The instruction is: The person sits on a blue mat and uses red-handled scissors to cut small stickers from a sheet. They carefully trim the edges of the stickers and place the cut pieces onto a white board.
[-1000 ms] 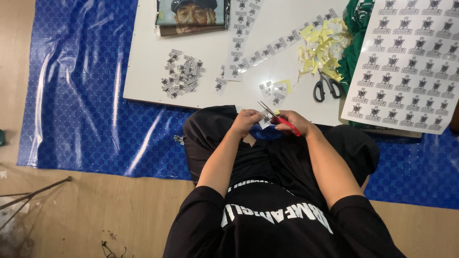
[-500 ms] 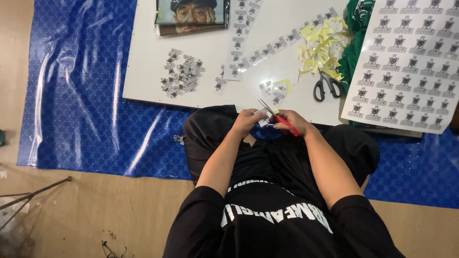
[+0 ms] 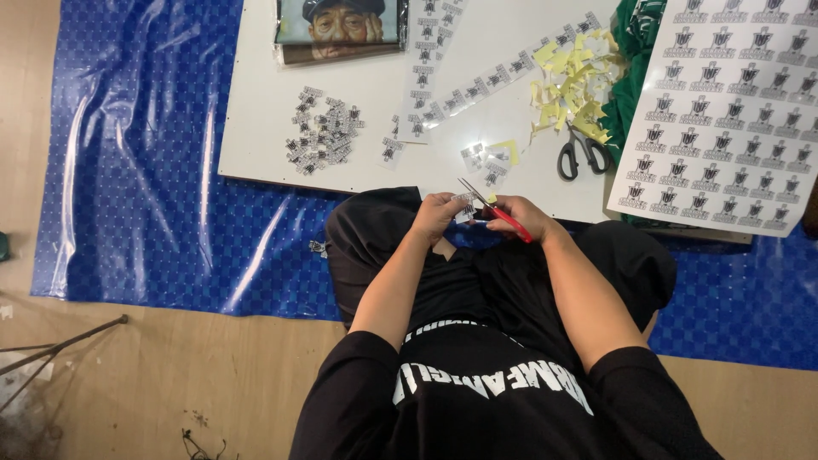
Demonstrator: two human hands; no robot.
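Here the person sits cross-legged on a blue patterned plastic floor sheet, leaning toward a low white board that serves as a desk. The right hand is clenched around the handles of a pair of red-handled scissors, whose blades point up and left toward the left hand. The left hand pinches a small white printed sticker piece just at the blades, held over the lap at the near edge of the desk, so both grips are closed on something. On the desk beyond lie a scattered heap of small cut-out black-and-white stickers, 2 long printed sticker strips, a few loose cut pieces, a pile of yellow backing-paper offcuts, and a second pair of black-handled scissors lying unused. To the right a large white sheet of uncut printed emblems rests partly over some green fabric, and a framed portrait picture sits at the far edge. As for risk, the piece is tiny and the left fingertips sit very close to the blades, so a hurried snip could nick a finger or cut into the printed emblem. Working over the lap, a trimmed piece could also drop onto the dark trousers or the floor sheet, where 1 small scrap already lies.
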